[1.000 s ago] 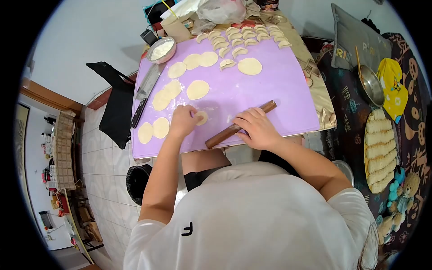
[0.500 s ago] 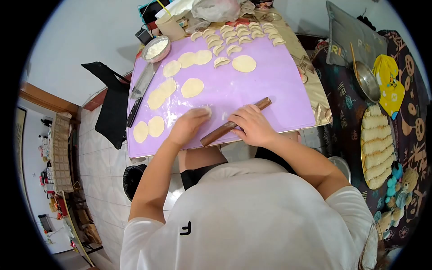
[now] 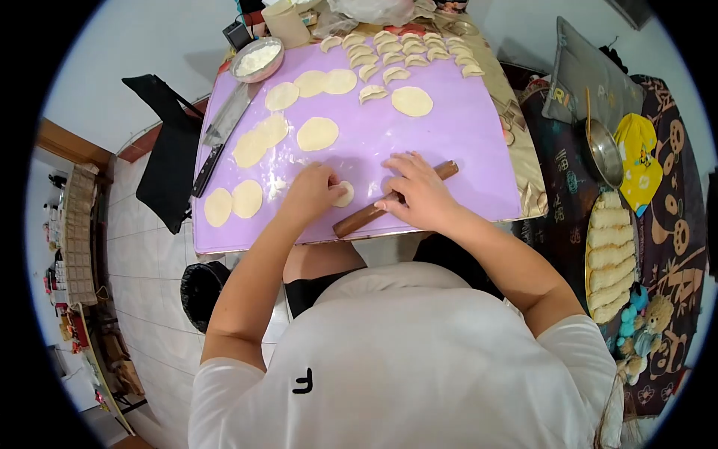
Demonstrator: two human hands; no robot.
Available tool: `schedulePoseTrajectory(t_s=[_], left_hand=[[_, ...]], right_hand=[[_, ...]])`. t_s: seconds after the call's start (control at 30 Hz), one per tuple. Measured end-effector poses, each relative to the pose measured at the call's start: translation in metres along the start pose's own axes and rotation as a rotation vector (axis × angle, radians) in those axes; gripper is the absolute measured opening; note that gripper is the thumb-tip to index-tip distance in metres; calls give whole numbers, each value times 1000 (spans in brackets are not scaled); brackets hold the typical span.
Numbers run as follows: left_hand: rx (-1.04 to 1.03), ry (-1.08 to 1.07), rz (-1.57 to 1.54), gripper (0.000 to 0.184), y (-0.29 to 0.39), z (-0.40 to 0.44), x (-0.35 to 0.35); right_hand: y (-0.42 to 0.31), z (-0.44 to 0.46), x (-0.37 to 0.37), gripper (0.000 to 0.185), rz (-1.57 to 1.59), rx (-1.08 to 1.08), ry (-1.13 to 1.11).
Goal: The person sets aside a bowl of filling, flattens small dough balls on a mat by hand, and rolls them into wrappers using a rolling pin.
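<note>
My left hand (image 3: pixel 314 193) has its fingers curled at the edge of a small dough disc (image 3: pixel 344 195), which lies on the purple mat (image 3: pixel 449 150). Under my right hand (image 3: pixel 421 194) is a wooden rolling pin (image 3: pixel 359 221), slanting up to the right, with the thumb on the near side and fingers over it. The pin lies just right of the dough disc. Several flat round dough wrappers are around my left hand, one of them a single wrapper (image 3: pixel 318 134) beyond it.
Folded dumplings (image 3: pixel 396 74) stand in rows at the far side, beside a lone wrapper (image 3: pixel 412 102). A cleaver (image 3: pixel 228 123) and a bowl of flour (image 3: pixel 258 60) line the left edge. At right are a metal bowl (image 3: pixel 602 153) and a tray of filled dumplings (image 3: pixel 611 258).
My left fingers have shifted so more of the small dough disc shows. My right fingers have spread and moved slightly on the rolling pin. The whole view has tilted a little.
</note>
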State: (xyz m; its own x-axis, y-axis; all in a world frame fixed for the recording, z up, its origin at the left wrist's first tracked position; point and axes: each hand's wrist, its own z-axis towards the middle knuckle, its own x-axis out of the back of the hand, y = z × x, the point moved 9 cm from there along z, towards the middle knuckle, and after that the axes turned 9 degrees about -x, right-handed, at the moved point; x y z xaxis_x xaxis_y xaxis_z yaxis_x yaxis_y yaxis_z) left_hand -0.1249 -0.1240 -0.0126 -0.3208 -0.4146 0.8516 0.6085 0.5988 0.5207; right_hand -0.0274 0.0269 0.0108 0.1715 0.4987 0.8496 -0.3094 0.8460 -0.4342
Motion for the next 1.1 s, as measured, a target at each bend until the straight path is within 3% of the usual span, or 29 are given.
schedulePoseTrajectory(t_s=[0.17, 0.3, 0.37, 0.47, 0.6, 0.67, 0.77, 0.9, 0.97, 1.1], left_hand=[[123, 10, -313, 22, 4, 5, -10], [118, 34, -262, 21, 9, 3, -7], [64, 101, -258, 22, 6, 11, -1], [-102, -24, -133, 24, 11, 23, -15], [13, -68, -317, 21, 3, 13, -12], [91, -5, -394, 20, -3, 4, -11], [-4, 127, -259, 18, 1, 7, 0], [-49, -21, -199, 16, 4, 25, -3], [-17, -125, -244, 14, 6, 24, -7], [27, -17, -301, 14, 1, 10, -3]], right_hand=[[0, 28, -14, 59, -153, -144, 5], [15, 77, -30, 69, -280, -139, 26], [23, 97, -36, 68, -258, -161, 56], [15, 84, -34, 69, -223, -163, 15], [-1, 17, -28, 70, -352, -143, -207], [3, 38, -28, 70, -338, -134, -151], [25, 102, -35, 70, -350, -147, 19], [18, 110, -31, 68, -301, -77, 91], [9, 61, -30, 67, -328, -120, -35], [4, 19, -28, 66, -342, -126, -202]])
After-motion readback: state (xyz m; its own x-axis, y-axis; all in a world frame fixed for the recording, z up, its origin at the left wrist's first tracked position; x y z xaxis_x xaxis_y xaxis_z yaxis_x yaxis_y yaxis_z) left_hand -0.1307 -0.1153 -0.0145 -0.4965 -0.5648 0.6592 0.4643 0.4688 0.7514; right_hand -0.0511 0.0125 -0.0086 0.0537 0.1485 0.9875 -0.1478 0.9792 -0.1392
